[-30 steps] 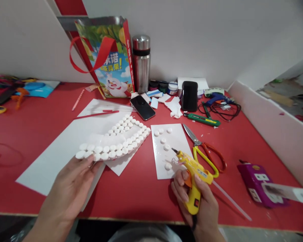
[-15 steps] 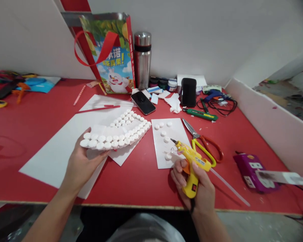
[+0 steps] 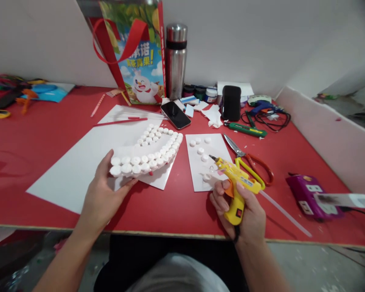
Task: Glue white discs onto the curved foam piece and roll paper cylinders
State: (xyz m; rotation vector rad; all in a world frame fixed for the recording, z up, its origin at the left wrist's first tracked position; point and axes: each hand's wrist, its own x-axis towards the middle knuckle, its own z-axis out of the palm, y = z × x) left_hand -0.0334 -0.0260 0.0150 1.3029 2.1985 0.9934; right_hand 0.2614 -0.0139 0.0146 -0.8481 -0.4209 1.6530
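Note:
My left hand [image 3: 105,194] grips the near left end of a white piece covered with rows of small round white discs [image 3: 144,163], thumb and fingers on either side of it. The piece is tilted above the table, over white sheets. In my right hand [image 3: 241,207] is a yellow hot glue gun [image 3: 235,178], its fingers wrapped round the handle near the orange trigger. A clear glue stick [image 3: 286,213] sticks out of its back. The nozzle points left, over a white card [image 3: 197,176] with several loose white discs [image 3: 200,151] on it.
Scissors [image 3: 246,156] lie right of the card, with a green utility knife [image 3: 246,129] behind. A phone [image 3: 175,114], a steel flask [image 3: 176,65] and a printed bag [image 3: 142,77] stand or lie at the back. A purple box [image 3: 310,196] is at the right. A large white sheet [image 3: 69,166] covers the left.
The disc-covered piece in my left hand has turned a little and its near end has moved right. The glue gun stays in my right hand. The whole view has shifted slightly.

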